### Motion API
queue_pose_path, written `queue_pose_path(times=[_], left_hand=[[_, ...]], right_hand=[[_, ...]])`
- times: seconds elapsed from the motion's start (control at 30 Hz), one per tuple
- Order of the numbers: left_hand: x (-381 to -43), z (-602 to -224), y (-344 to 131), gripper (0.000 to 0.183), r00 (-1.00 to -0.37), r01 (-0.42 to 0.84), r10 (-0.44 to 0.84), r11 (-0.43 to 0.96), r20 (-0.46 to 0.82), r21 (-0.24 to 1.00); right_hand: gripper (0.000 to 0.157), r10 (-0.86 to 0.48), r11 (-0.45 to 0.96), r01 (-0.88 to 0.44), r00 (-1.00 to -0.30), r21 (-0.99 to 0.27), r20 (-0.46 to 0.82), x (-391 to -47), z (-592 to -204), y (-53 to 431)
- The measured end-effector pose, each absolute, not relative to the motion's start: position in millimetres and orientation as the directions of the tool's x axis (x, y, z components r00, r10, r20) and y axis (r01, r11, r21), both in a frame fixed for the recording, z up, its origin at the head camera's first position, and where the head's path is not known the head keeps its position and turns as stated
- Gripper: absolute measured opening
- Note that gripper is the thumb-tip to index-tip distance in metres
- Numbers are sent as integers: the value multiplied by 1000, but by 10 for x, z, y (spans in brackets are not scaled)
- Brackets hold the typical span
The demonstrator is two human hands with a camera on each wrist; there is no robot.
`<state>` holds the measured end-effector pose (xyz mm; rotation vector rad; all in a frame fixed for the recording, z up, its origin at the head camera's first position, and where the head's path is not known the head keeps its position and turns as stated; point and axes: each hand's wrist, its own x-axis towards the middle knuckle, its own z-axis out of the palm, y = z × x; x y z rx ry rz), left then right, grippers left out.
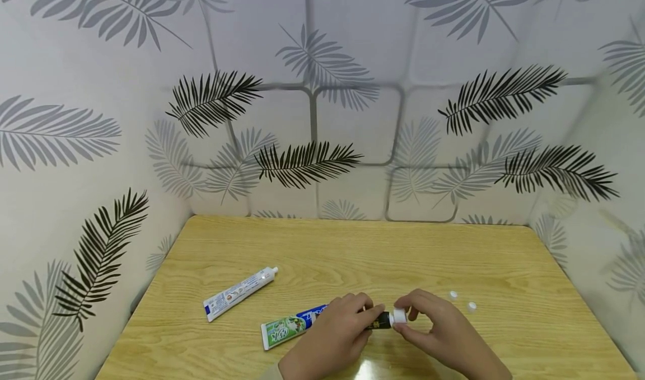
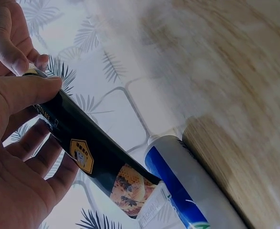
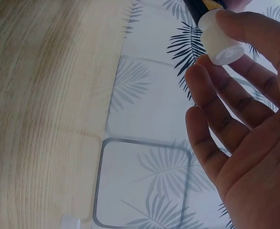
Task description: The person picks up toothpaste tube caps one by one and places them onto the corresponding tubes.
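Observation:
My left hand [image 1: 342,327] grips a black toothpaste tube [image 2: 99,148] with bee and honeycomb artwork at its flat end. At the tube's other end is a white cap [image 3: 222,46], which my right hand [image 1: 438,325] pinches between thumb and fingers. In the head view my left hand hides most of the black tube. Close by that hand lies a green and blue toothpaste tube [image 1: 286,331], its nozzle end hidden behind the hand.
A white toothpaste tube [image 1: 241,293] without a cap lies on the left of the wooden table [image 1: 353,251]. Two small white caps, a farther one [image 1: 453,295] and a nearer one [image 1: 472,306], sit just beyond my right hand. Leaf-patterned walls [image 1: 353,128] enclose the table's back and sides.

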<state>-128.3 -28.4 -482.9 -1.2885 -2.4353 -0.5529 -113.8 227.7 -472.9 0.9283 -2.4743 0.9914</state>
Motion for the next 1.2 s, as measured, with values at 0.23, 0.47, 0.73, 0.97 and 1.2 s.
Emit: queue_pose_path(times=[0.23,0.47,0.73,0.97,1.2], left_hand=[[-1285,-4816,-282,35,-532,839,709,514,463,176],[-1282,-4802,-278,36,-531,840,714,512,457,178],[-1285,-4809,-284,37,-548,833,718,519,429,194],[-1288,-4815,-290,38,-549,830,711,524,439,189],[-1290,-4815,-292,37,-558,826,702,521,443,213]], right_hand=[[33,-446,542,-661,-750,-519,489,-1145,-4730,2278],[23,-423,565,-610,-792,-555,440,-1135,-4723,2268],[21,-417,567,-583,-812,-582,407,-1122,-4700,2264],[22,-429,550,-621,-784,-559,449,-1131,-4713,2256],[30,-423,545,-657,-752,-521,506,-1165,-4736,2293]])
